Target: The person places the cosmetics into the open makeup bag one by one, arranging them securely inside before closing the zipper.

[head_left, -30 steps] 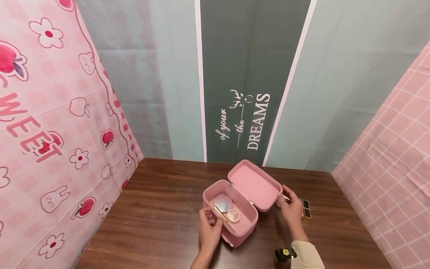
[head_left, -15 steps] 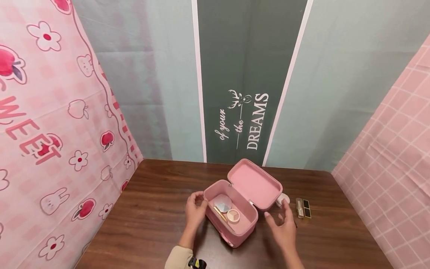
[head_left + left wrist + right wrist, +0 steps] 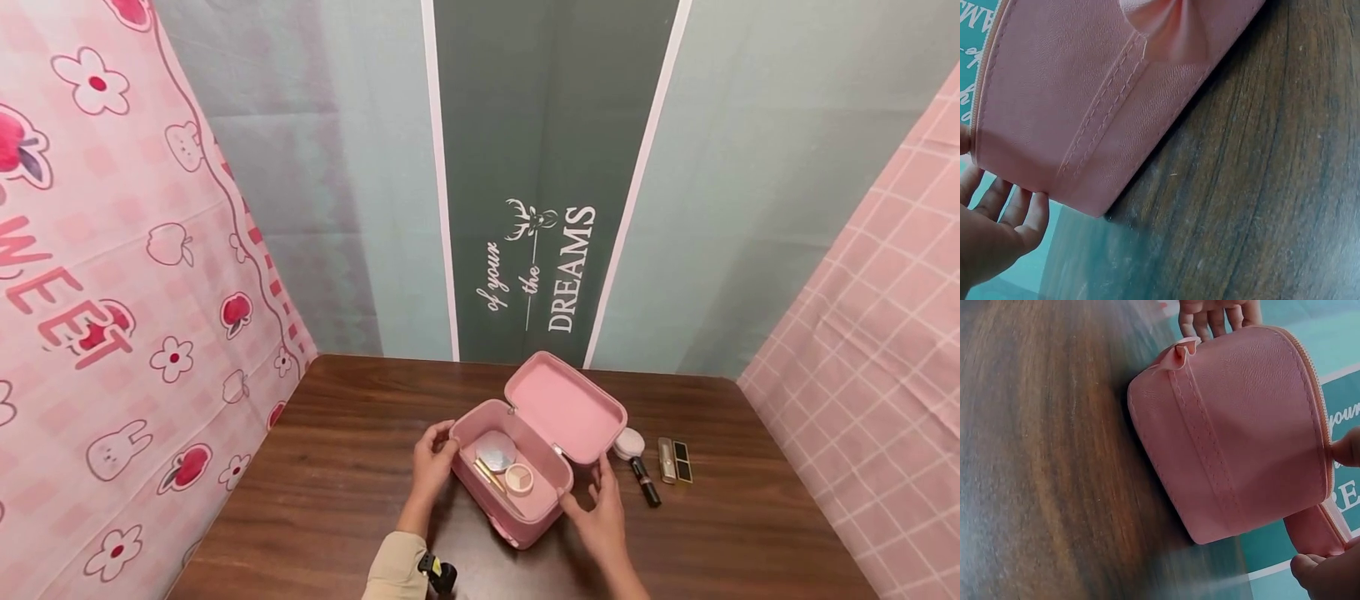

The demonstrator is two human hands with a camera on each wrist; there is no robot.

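A pink cosmetic case stands with its lid folded back. Inside lie a silvery round compact, a slim gold tube and a small round three-shade palette. My left hand grips the case's left end, thumb at the zipped rim and fingers against the outer wall. On the other end, my right hand is spread, its thumb touching the rim and a finger near the lid's edge. A bow decorates the case's front.
Right of the lid, a white round puff-like item, a black tube, a gold lipstick-like tube and a dark two-pan palette lie on the wooden table. Printed curtains stand behind the table's far edge.
My right hand has drawn back from beside the lid to the case's near right corner, baring the black tube. My left hand has shifted from the front rim to the left end.
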